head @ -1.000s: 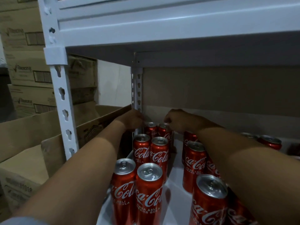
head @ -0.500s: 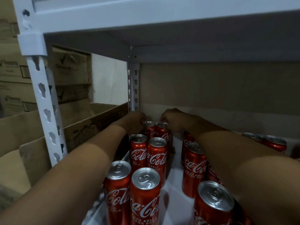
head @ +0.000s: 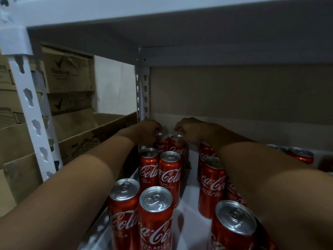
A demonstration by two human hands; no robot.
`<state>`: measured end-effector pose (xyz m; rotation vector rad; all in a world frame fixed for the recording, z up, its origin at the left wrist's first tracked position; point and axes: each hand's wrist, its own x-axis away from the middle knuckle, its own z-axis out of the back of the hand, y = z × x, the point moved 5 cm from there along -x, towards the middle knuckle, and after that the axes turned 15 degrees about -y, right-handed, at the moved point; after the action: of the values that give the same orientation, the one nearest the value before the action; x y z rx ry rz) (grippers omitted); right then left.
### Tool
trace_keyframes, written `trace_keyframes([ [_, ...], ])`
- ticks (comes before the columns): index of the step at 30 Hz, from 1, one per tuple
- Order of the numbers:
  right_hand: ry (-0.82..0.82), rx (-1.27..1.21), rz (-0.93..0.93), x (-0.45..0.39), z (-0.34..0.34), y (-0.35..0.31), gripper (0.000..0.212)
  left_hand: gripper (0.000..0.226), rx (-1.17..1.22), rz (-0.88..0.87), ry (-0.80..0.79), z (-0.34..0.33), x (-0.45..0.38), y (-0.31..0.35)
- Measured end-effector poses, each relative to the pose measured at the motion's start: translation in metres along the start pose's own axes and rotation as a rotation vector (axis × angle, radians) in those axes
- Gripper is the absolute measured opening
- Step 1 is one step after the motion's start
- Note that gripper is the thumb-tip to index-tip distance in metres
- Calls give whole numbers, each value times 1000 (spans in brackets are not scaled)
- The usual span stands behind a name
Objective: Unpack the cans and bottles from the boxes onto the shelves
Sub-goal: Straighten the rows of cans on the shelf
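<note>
Reaching deep: left hand (head: 147, 129) and right hand (head: 189, 129) each grip a rear can's top.
Rear cans (head: 170, 145): set against the shelf (head: 191, 210) back, filling rows front-ward.

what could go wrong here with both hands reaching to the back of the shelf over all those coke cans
1. Both forearms pass low over upright Coca-Cola cans; the right forearm seems to graze the can beneath and could tip it.
2. The left hand and right hand grip the back cans, tightly packed; a nudge might topple neighbours.
</note>
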<state>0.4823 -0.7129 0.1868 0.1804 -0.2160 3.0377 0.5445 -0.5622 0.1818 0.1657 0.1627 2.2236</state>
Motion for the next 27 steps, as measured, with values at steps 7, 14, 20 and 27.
trace_keyframes([
  [7,22,-41,29,6,-1,-9,74,40,-94,0,-15,5,-4,0],
  [14,45,-160,57,10,-2,-9,65,42,-74,22,42,3,-7,4],
  [20,70,-189,63,12,-5,-6,67,43,-58,45,78,0,-7,-2],
  [27,77,-201,73,14,-6,-6,68,47,-24,22,7,2,-6,-3],
])
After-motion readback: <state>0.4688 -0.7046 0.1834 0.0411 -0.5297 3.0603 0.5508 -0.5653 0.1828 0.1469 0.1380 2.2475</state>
